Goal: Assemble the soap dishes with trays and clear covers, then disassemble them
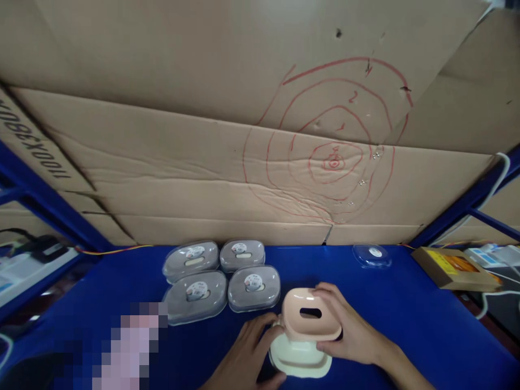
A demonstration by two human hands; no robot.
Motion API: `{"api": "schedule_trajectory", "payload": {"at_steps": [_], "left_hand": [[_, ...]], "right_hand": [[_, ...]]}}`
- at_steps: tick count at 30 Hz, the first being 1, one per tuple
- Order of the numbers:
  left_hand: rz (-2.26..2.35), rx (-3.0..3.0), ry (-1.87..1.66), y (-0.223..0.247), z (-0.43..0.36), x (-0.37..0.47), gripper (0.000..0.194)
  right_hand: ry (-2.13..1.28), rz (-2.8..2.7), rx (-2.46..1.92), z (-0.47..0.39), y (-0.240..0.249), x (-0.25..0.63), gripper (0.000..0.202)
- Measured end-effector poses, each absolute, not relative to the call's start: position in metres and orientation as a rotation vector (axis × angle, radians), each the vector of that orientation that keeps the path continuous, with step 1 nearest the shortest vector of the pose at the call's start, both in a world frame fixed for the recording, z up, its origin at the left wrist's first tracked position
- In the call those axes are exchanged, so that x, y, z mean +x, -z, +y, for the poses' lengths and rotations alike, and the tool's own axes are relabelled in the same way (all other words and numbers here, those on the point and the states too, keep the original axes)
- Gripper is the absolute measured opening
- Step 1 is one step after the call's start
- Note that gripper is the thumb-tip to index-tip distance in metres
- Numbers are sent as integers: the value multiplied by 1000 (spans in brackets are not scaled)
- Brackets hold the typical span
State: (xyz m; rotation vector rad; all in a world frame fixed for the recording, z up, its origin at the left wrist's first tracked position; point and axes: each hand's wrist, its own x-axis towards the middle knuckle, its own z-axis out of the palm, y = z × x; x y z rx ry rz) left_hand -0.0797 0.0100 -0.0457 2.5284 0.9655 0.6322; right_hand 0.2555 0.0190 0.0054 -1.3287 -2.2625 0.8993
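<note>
My right hand [345, 325] grips a peach plastic piece [298, 319] with an oval slot, its fingers on the far and near edges of the right side. Beneath and nearer to me is a pale green tray-like piece [301, 360], partly covered by the peach one. At the left side of both pieces is my left hand [260, 349], fingers curved and thumb apart, around the pale green piece's left edge. Several grey containers with clear covers and round labels, one of them the near right container [254, 288], stand grouped behind my left hand.
A clear lid [371, 255] with a round label lies at the back right of the blue surface [317, 265]. A cardboard box [457, 269] is at the right edge. Cardboard with red rings [227, 162] stands behind. A pixelated patch covers the lower left.
</note>
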Motion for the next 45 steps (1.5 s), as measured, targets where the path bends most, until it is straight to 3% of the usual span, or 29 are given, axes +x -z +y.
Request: {"api": "schedule_trajectory", "payload": {"at_steps": [5,14,19,25,31,38,45], "left_hand": [[966,2643,-579,64,11,-86,109],[959,2754,-724,102,16,-82,106],[950,2746,-696,97,14,-78,97],[919,2626,-650,79,8,-78,113],[961,2593,-686,72,9,-76,114],[1036,2580,-641,74,8,-78,114],[1000,2604,-641,75,7,-80,125]], "right_hand": [[-992,-2344,-1387,11,-7,250,98],[-1250,-2411,-1373,2,-22,228,98],[-1288,-2405,-1366,1,-29,230,98],[-1217,-2429,-1272,-5,-10,236,95],[-1188,-2456,-1285,-3,-2,238,99],[-1148,-2373,-1374,-5,-3,245,79],[-1261,-2312,-1409,-5,3,240,99]]}}
